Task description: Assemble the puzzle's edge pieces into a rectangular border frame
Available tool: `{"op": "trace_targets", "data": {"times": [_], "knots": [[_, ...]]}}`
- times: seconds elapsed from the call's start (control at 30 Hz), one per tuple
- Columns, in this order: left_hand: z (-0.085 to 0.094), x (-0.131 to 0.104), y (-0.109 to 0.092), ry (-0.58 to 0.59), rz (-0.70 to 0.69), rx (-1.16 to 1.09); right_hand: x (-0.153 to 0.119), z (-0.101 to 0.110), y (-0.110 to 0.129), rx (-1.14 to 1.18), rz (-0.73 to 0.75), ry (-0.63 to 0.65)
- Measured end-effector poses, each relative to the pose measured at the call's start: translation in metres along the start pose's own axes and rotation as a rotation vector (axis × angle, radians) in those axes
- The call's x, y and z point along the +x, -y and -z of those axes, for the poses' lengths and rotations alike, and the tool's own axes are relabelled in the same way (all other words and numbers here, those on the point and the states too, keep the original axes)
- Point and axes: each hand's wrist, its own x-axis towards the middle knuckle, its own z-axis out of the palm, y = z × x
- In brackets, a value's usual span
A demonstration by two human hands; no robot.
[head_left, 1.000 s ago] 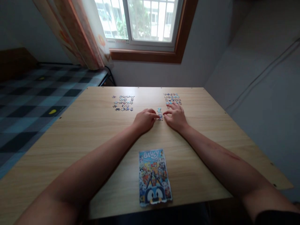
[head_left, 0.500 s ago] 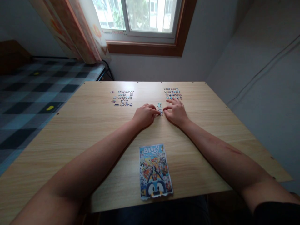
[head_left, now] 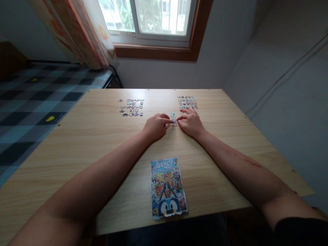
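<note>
Hardly anything has been moved: the central puzzle strip [head_left: 173,115], seemingly part-joined, is touched by the left hand [head_left: 155,127], beside the right hand [head_left: 191,123]; neither grip can be judged. Unjoined-looking pieces are left far left [head_left: 136,114] and far right.

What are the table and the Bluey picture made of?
The table looks like wood, or a wood-look board, smooth with a slight shine: pale grain lines show. The Bluey picture seems to be paper or thin card, maybe glossy, because its bottom edge looks ragged.
</note>
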Motion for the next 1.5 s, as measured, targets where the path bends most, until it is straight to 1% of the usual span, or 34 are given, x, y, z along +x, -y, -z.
{"op": "trace_targets", "data": {"times": [0.2,0.43,0.6,0.7,0.8,0.9,1.1,1.3,1.37,1.5], "knots": [[0.000,0.000,0.000,-0.042,0.060,-0.080,0.000,0.000,-0.001,0.008,0.002,-0.001],[0.003,0.002,0.003,-0.096,0.063,-0.124,0.000,0.001,0.003,0.001,-0.011,0.006],[0.007,0.001,0.009,-0.177,0.084,-0.141,0.000,0.001,0.006,0.014,-0.025,0.012],[0.009,0.001,0.012,-0.224,0.118,-0.146,0.000,0.000,0.006,0.020,-0.022,0.007],[0.009,0.001,0.013,-0.246,0.163,-0.152,-0.001,0.000,0.007,0.017,-0.027,0.004],[0.010,0.001,0.014,-0.235,0.204,-0.160,-0.003,0.001,0.008,0.018,-0.024,0.003],[0.011,-0.001,0.011,-0.145,0.243,-0.178,-0.006,0.002,0.012,0.017,0.001,-0.004],[0.012,-0.004,0.005,-0.100,0.290,-0.269,-0.008,0.000,0.013,0.022,0.017,-0.016],[0.014,-0.005,0.005,-0.106,0.279,-0.279,-0.009,-0.001,0.013,0.021,0.029,-0.017],[0.018,-0.005,0.004,-0.170,0.229,-0.273,-0.009,-0.001,0.013,0.019,0.035,-0.027]]}}
